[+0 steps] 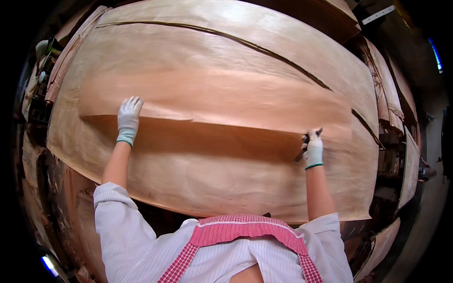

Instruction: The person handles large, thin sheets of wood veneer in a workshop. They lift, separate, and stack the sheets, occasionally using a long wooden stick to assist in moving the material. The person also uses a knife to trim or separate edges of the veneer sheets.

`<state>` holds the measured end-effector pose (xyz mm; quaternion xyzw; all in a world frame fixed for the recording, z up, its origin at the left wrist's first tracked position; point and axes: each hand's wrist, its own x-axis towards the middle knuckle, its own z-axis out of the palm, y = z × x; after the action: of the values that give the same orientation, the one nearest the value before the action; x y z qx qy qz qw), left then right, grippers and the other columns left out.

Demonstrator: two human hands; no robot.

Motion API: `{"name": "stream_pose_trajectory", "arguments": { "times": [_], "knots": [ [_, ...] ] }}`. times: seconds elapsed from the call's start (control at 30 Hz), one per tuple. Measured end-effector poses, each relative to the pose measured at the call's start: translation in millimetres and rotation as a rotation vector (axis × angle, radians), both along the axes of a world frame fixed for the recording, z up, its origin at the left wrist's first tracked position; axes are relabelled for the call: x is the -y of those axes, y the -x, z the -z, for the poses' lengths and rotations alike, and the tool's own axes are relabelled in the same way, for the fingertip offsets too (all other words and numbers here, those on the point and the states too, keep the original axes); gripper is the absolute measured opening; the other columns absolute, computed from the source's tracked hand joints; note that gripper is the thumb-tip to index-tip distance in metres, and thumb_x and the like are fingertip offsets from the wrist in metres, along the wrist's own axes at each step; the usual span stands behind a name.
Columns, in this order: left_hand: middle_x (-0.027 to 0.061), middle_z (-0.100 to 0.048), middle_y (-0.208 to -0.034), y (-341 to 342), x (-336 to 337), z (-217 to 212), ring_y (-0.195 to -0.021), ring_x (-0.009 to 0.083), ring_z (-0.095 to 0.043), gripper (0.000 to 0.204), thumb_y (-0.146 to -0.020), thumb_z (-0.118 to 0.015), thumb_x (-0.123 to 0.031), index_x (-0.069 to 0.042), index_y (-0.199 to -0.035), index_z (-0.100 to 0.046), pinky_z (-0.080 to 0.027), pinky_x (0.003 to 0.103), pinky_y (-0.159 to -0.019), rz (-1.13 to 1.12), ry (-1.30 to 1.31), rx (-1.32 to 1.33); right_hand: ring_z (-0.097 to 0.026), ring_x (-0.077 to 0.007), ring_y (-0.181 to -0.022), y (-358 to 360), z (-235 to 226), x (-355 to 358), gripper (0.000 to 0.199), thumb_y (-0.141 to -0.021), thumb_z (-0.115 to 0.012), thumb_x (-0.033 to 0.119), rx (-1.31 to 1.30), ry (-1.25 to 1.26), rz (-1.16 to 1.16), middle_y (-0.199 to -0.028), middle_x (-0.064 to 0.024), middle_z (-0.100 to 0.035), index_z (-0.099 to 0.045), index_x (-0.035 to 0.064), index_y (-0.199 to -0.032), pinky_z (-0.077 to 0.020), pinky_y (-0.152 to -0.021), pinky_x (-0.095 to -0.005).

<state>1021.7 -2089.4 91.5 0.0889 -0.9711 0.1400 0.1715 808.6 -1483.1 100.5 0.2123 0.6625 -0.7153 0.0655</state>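
A long reddish veneer strip (212,96) spans a large pale veneer sheet (212,179). Its near edge is raised, casting a shadow beneath, and has a small split near the middle. My left hand (128,120), in a white glove with a green cuff, grips that edge toward its left end; the thumb is hidden. My right hand (313,150), gloved alike, is closed around a dark, narrow knife-like tool (299,155) at the strip's right part. Whether the right fingers also pinch the veneer cannot be made out.
A dark, curving gap (250,45) crosses the pale sheet beyond the strip. Stacked veneer sheets (380,89) stand at the right, with more veneer (71,66) at the left. A boards' edge (330,19) lies at the far right.
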Motion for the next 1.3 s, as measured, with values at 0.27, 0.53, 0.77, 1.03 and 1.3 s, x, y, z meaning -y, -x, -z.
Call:
{"name": "stream_pose_trajectory", "arguments": {
  "times": [0.27,0.53,0.77,1.03,1.3],
  "knots": [
    [0.0064,-0.051,-0.137,-47,39,42,-0.126,0.0227,-0.047,0.045,-0.089,-0.04,-0.004,-0.015,-0.131,-0.051,-0.035,0.036,-0.109,-0.246,-0.164,0.295,-0.049,-0.0076,-0.051,-57,17,35,0.019,-0.094,-0.056,0.023,0.313,-0.011,-0.145,-0.073,-0.0047,-0.062,-0.057,0.0047,-0.088,-0.0348,-0.04,-0.0206],
    [0.02,-0.049,-0.135,30,-69,-37,-0.131,0.0345,-0.04,0.054,-0.077,-0.04,0.006,0.001,-0.128,-0.053,-0.028,0.043,-0.112,0.113,-0.473,-0.105,-0.048,-0.0088,-0.053,-41,-54,56,0.016,-0.098,-0.047,0.025,0.115,-0.374,-0.526,-0.079,-0.0034,-0.053,-0.05,0.0089,-0.096,-0.0385,-0.046,-0.0241],
    [0.013,-0.041,-0.145,80,-139,40,-0.138,0.0279,-0.032,0.053,-0.096,-0.041,-0.036,-0.004,-0.138,-0.043,-0.017,0.041,-0.116,-0.294,-0.263,0.277,-0.058,-0.0395,-0.087,-12,25,100,0.029,-0.096,-0.047,0.025,-0.363,-1.2,-1.038,-0.107,-0.0241,-0.051,-0.057,-0.0022,-0.097,-0.0483,-0.078,-0.0465],
    [0.0124,-0.049,-0.137,46,-63,84,-0.133,0.0251,-0.039,0.046,-0.093,-0.047,-0.021,-0.004,-0.136,-0.044,-0.026,0.04,-0.114,-0.463,-0.385,-0.208,-0.068,-0.0353,-0.071,-59,-4,339,0.025,-0.095,-0.043,0.025,-0.497,-1.326,-1.485,-0.078,-0.0198,-0.068,-0.055,0.0036,-0.094,-0.0527,-0.059,-0.0465],
    [0.0111,-0.046,-0.14,57,-57,89,-0.133,0.0246,-0.039,0.049,-0.088,-0.045,-0.009,-0.007,-0.136,-0.043,-0.027,0.039,-0.114,-0.455,-0.346,-0.127,-0.068,-0.036,-0.086,-73,31,492,0.021,-0.089,-0.049,0.016,-0.453,-1.143,-1.469,-0.09,-0.0212,-0.069,-0.057,0.0033,-0.103,-0.0537,-0.072,-0.0451]
  ]
}}
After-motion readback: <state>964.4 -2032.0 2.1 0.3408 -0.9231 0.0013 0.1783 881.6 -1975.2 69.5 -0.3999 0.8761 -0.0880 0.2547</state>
